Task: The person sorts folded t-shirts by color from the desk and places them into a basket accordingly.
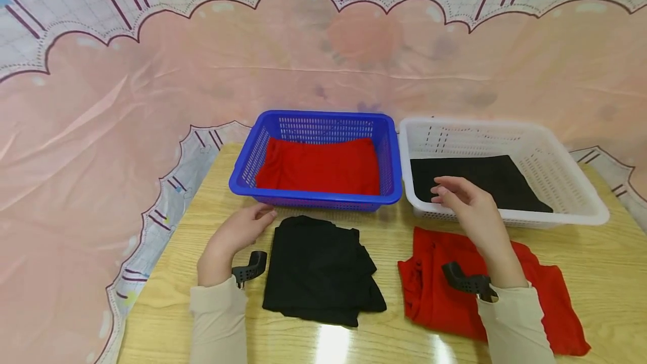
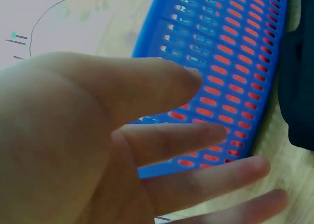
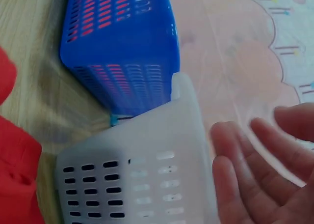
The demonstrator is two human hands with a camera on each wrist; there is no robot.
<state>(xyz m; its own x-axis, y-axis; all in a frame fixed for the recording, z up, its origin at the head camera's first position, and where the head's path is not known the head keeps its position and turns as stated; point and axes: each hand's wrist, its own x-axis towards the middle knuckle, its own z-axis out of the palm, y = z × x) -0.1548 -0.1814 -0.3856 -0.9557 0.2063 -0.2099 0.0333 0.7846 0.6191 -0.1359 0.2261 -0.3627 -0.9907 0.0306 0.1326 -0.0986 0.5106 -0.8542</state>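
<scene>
My left hand (image 1: 237, 232) hovers just in front of the blue basket (image 1: 315, 200), its fingers loosely extended and holding nothing. Beside it on the table lies a folded black cloth (image 1: 320, 271). Inside the blue basket is a red cloth (image 1: 323, 164). Over the front rim of the white basket (image 1: 561, 219) I see my right hand (image 1: 472, 206), fingers slightly bent with nothing between them. A black cloth (image 1: 470, 176) lies flat in that basket. Under my right forearm is a red folded cloth (image 1: 445, 291), partly hidden. The right wrist view shows the fingers (image 3: 228, 184) near the white rim.
Both baskets stand side by side at the back of the wooden table (image 1: 167, 296). A pink patterned sheet (image 1: 303, 77) hangs behind and falls along the left side. Each wrist carries a small black mount (image 1: 467, 282).
</scene>
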